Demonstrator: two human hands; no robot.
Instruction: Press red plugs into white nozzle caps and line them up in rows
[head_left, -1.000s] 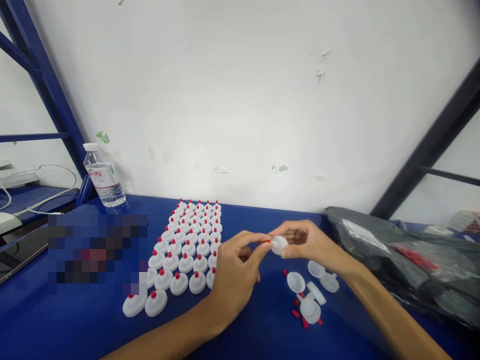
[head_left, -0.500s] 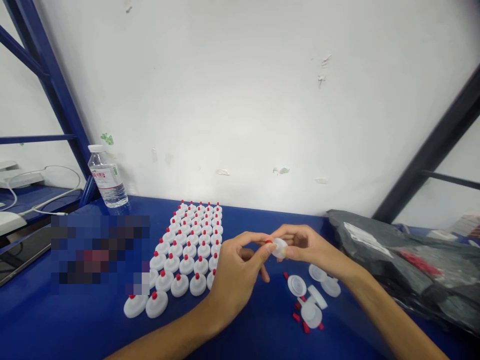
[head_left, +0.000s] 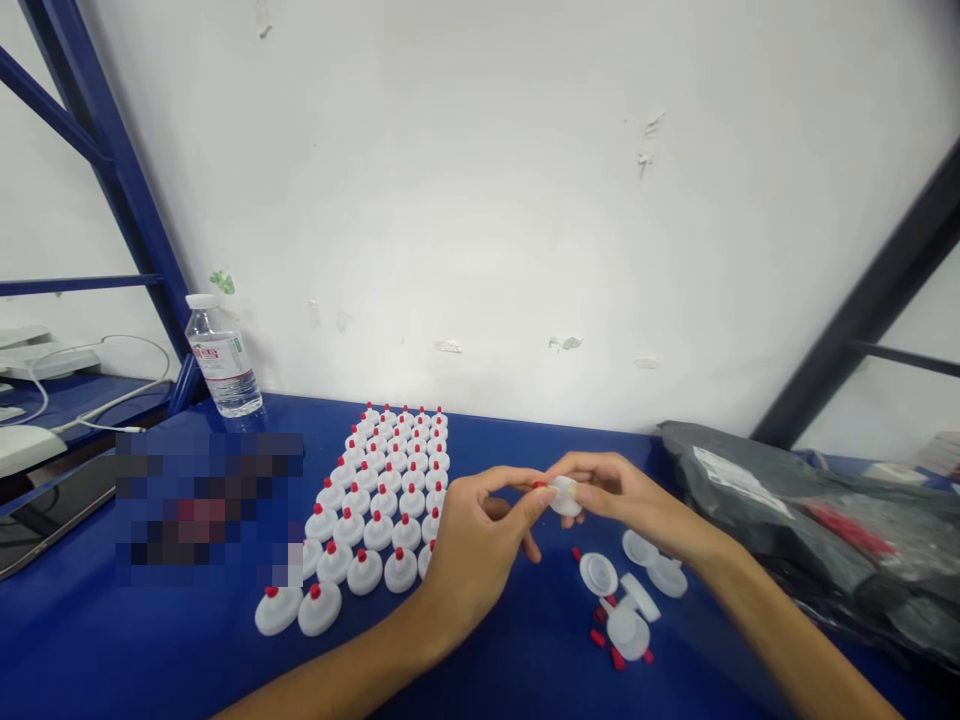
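Observation:
Above the blue table, my right hand [head_left: 607, 485] pinches a round white plastic cap [head_left: 565, 496] between thumb and fingers. My left hand [head_left: 480, 530] grips a small red tip [head_left: 540, 485] at the cap's narrow end, and its fingers hide most of it. Left of my hands, many white caps with red tips [head_left: 364, 572] stand upright in rows. To the right lie loose white caps [head_left: 598, 574], some on their sides, and several loose red tips [head_left: 617, 659].
A water bottle [head_left: 223, 357] stands at the back left against the wall. At the right lies a dark plastic bag [head_left: 742, 520] with red pieces showing through it. White cables [head_left: 105, 400] and devices are at the far left. Blue frame posts rise on both sides.
The view has shifted slightly, so everything sits a little further right. Both hands keep hold of the same cap and red tip, with hardly any change in finger position.

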